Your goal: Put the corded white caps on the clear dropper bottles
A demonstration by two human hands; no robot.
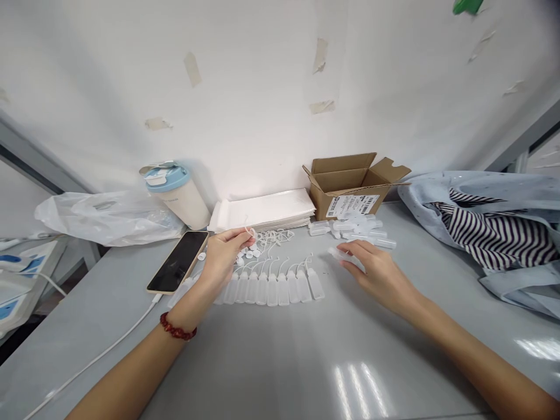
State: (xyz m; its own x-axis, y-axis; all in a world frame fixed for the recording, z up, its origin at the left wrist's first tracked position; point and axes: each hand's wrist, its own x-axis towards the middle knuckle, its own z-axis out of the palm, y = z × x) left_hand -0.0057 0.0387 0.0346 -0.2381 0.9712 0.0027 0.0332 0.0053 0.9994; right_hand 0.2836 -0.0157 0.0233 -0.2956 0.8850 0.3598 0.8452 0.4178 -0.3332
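My left hand (225,252) pinches a small white tethered cap (251,232) above a loose pile of similar caps (266,240). Just below it lies a row of several small translucent squeeze bottles (271,287) with caps on, side by side on the grey table (280,361). My right hand (376,269) rests on the table to the right of the row, fingers curled round a small translucent bottle (339,252). Behind that hand lies a heap of loose uncapped bottles (354,227). A red bead bracelet (177,329) circles my left wrist.
An open cardboard box (350,184) and a stack of white pouches (265,211) stand at the wall. A phone (178,261) on a white cable, a lidded cup (177,192) and a plastic bag (109,217) lie left. Striped cloth in a blue bag (494,233) fills the right.
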